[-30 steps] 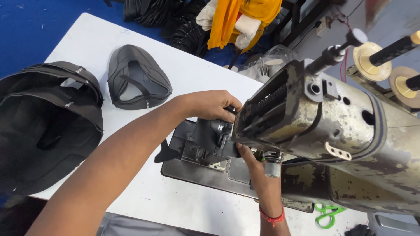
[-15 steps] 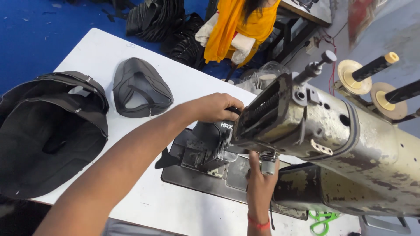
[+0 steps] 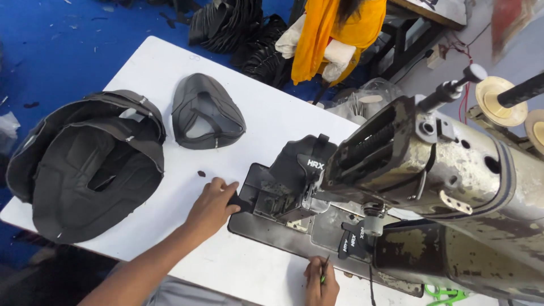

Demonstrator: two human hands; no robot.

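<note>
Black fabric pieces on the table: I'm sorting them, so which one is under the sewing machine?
The black piece with the strap, sitting at the machine's needle beside the left hand; the stack and single piece lie apart.

left hand off needle area, now at fabric edge | right hand withdrawn

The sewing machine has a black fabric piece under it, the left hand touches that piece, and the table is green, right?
Not quite: the table is white, not green, as the head view shows. The rest holds: a black fabric piece sits under the sewing machine, and the left hand touches its edge.
</note>
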